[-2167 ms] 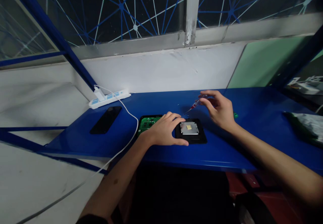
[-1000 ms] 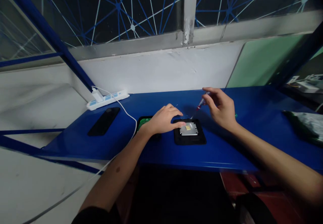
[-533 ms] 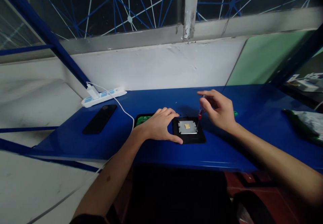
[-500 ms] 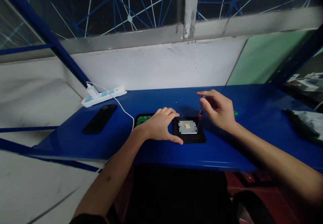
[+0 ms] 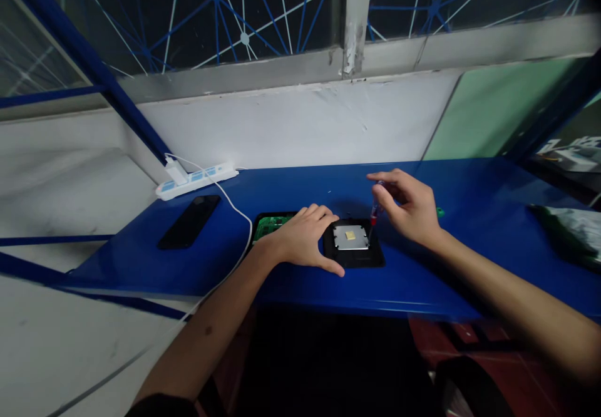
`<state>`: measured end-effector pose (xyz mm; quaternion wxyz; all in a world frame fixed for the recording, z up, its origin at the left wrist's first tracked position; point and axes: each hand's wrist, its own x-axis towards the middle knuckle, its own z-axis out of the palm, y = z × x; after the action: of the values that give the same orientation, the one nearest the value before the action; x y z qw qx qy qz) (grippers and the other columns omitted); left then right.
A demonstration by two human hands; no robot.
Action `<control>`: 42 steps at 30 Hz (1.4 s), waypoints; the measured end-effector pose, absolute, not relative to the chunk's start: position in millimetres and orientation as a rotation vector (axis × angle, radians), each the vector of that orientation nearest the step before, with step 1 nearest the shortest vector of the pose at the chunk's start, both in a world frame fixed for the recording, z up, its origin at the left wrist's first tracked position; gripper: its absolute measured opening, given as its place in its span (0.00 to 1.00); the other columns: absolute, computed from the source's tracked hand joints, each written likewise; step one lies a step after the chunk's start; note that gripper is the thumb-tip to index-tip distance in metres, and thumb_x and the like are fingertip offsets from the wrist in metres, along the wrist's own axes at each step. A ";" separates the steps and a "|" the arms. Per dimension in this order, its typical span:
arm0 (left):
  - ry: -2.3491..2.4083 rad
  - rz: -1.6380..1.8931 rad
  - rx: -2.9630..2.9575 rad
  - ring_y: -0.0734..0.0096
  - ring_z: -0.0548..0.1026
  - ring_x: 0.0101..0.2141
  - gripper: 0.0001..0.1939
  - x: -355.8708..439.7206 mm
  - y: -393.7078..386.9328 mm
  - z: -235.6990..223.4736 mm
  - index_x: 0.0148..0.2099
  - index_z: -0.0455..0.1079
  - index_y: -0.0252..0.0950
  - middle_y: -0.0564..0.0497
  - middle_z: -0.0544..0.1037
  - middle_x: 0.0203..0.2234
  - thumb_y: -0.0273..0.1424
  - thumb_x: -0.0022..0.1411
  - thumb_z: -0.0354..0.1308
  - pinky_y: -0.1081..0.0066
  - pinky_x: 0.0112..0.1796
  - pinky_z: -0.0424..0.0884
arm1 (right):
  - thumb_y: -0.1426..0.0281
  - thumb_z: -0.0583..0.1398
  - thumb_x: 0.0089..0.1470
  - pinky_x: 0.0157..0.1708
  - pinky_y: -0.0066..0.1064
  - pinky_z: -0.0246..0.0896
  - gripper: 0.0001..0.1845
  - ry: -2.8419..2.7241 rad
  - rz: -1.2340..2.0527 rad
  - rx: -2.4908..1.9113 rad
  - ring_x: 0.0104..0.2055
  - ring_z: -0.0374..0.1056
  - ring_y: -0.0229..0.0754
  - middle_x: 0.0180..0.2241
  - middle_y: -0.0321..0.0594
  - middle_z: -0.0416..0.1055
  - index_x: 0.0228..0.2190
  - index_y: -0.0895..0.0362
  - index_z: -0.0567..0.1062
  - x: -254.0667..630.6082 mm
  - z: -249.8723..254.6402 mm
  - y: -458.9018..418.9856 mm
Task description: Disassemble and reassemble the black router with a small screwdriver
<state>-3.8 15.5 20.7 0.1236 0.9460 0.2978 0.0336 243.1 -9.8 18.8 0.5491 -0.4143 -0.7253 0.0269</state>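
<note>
A black plastic cover (image 5: 354, 259) lies flat on the blue table, with a silver metal plate (image 5: 359, 243) on it. In the middle of the plate sits a small yellowish square pad (image 5: 350, 235). My right hand (image 5: 407, 207) grips a screwdriver (image 5: 374, 211) with a clear and red handle, held upright. Its tip meets the plate's right edge, near a corner. My left hand (image 5: 307, 236) spreads along the cover's left side, fingers and thumb apart. Partly hidden behind that hand is a green circuit board (image 5: 270, 226) in a black housing.
On the left lie a black phone (image 5: 189, 221) and a white power strip (image 5: 197, 180) with a charger; its white cable (image 5: 239, 211) runs down past my left arm. A small green piece (image 5: 440, 212) is beyond my right wrist. A silvery bag (image 5: 575, 229) rests at far right.
My left hand has shifted slightly right and down, uncovering more of the circuit board. The screwdriver stays at the plate's right edge. The view has moved a little.
</note>
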 end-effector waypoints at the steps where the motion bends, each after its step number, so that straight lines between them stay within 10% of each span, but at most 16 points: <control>1: 0.868 0.093 2.759 0.46 0.63 0.56 0.54 -3.3 15.0 21.2 0.65 0.59 0.36 0.41 0.67 0.56 0.67 0.46 0.59 0.50 0.60 0.56 | 0.69 0.59 0.62 0.29 0.33 0.67 0.10 -1.721 0.062 -0.977 0.27 0.70 0.36 0.32 0.37 0.72 0.45 0.52 0.77 242.8 18.9 -10.0; 18: 0.824 0.139 2.758 0.48 0.64 0.54 0.53 -0.7 14.9 18.1 0.66 0.60 0.36 0.42 0.68 0.53 0.65 0.47 0.59 0.52 0.59 0.60 | 0.66 0.65 0.57 0.27 0.32 0.72 0.03 -1.515 0.845 -0.658 0.29 0.73 0.37 0.33 0.35 0.73 0.33 0.52 0.79 232.8 29.3 -18.6; 42: 0.857 0.093 2.742 0.47 0.65 0.53 0.55 0.5 14.5 19.3 0.66 0.59 0.36 0.42 0.68 0.51 0.67 0.46 0.59 0.50 0.57 0.60 | 0.64 0.62 0.61 0.34 0.35 0.75 0.06 -1.554 1.001 -0.659 0.34 0.77 0.39 0.37 0.39 0.80 0.39 0.51 0.77 237.4 31.7 -18.9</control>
<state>0.5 14.5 19.3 0.1335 0.9454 0.2955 0.0319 237.4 -18.9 31.7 0.5562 -0.2790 -0.6582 0.4238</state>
